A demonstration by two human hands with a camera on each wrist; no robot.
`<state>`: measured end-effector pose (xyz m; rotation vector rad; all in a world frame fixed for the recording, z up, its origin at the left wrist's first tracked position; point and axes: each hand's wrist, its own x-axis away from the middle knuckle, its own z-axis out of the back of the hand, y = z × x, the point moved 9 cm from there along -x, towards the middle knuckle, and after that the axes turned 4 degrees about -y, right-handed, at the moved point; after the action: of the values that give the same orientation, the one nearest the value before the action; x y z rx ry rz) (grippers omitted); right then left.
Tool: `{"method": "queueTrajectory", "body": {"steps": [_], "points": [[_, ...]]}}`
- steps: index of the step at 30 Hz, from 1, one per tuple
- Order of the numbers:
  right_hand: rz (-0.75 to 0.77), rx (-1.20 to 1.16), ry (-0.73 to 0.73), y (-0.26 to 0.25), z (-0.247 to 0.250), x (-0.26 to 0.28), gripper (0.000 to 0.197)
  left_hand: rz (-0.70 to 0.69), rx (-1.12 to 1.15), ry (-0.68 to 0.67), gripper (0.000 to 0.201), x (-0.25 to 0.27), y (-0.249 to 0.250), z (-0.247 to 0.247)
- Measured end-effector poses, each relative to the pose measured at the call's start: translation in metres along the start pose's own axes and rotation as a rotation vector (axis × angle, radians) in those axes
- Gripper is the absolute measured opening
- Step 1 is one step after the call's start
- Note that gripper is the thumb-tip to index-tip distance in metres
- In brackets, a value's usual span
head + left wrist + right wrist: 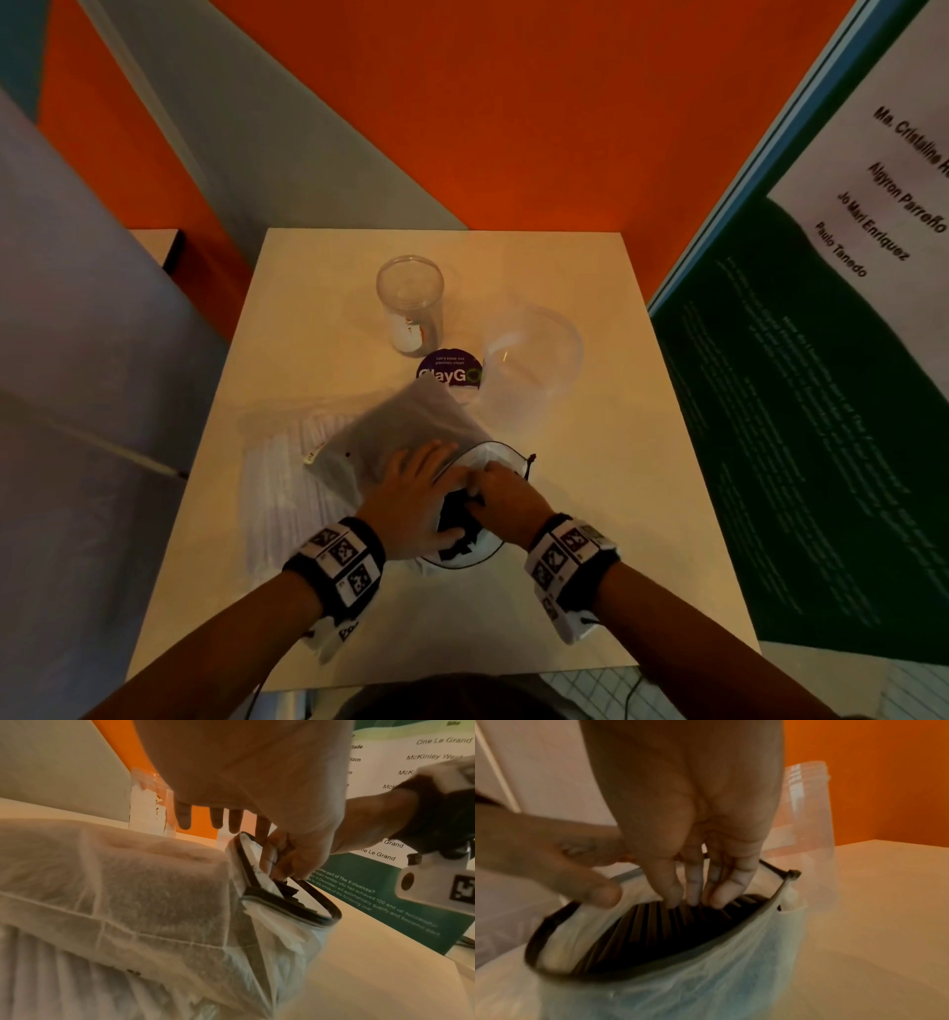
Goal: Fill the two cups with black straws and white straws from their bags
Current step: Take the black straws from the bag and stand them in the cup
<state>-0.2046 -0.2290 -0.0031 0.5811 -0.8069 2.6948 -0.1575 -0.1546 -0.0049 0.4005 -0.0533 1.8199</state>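
Black straws (pixel 670 925) sit in their open bag (pixel 411 426) near centre; right hand (pixel 506 496) pinches some, left hand (pixel 411 493) spreads the mouth. Both 2 cups (pixel 411 303) far off look unfilled.

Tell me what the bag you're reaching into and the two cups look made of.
Bag: seemingly thin frosted plastic film with a dark zipper rim; it creases softly and the black straws show dimly through. Tall cup: clear rigid plastic or glass, glossy highlights; can't tell which. Wide cup: probably thin clear plastic, slightly hazy.
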Motion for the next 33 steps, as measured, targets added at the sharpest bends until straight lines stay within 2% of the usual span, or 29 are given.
{"method": "queueTrajectory", "body": {"steps": [4,6,10,12,16,19,22,24,26,28,29,32,33], "points": [[-0.144,0.036,0.045,0.008,-0.014,-0.006,0.043,0.039,-0.031,-0.057,0.082,-0.004,-0.006,-0.006],[-0.188,0.096,0.040,0.009,-0.018,-0.009,0.047,0.038,-0.064,-0.075,0.078,-0.006,-0.007,-0.007],[-0.253,0.042,0.001,0.012,-0.026,-0.015,0.054,0.033,-0.068,-0.070,0.072,-0.008,-0.006,-0.006],[-0.270,0.053,-0.011,0.011,-0.030,-0.016,0.052,0.027,-0.045,-0.061,0.070,-0.009,-0.005,-0.004],[-0.258,0.181,-0.009,0.010,-0.031,-0.014,0.033,0.008,0.003,-0.049,0.065,-0.010,-0.003,0.001],[-0.260,0.295,-0.078,0.010,-0.027,-0.006,0.028,0.001,0.007,-0.060,0.064,-0.009,-0.002,0.002],[-0.237,0.318,-0.174,0.010,-0.013,0.013,0.032,-0.031,0.003,0.001,0.067,-0.009,0.005,0.012],[-0.175,0.261,-0.253,0.003,0.007,0.029,0.027,-0.087,0.051,0.063,0.073,-0.009,0.015,0.022],[-0.164,0.214,-0.292,-0.002,0.041,0.048,0.023,-0.144,0.121,0.113,0.079,-0.012,0.026,0.033],[-0.127,0.222,-0.267,-0.012,0.081,0.064,0.025,-0.151,0.216,0.148,0.080,-0.019,0.034,0.046],[-0.107,0.236,-0.235,-0.017,0.101,0.070,0.024,-0.133,0.286,0.173,0.075,-0.022,0.037,0.055],[-0.021,0.227,-0.123,-0.035,0.151,0.081,0.023,-0.130,0.418,0.288,0.020,-0.026,0.044,0.084],[0.008,0.144,-0.048,-0.039,0.167,0.083,0.023,-0.127,0.481,0.266,0.013,-0.029,0.045,0.088]]}}
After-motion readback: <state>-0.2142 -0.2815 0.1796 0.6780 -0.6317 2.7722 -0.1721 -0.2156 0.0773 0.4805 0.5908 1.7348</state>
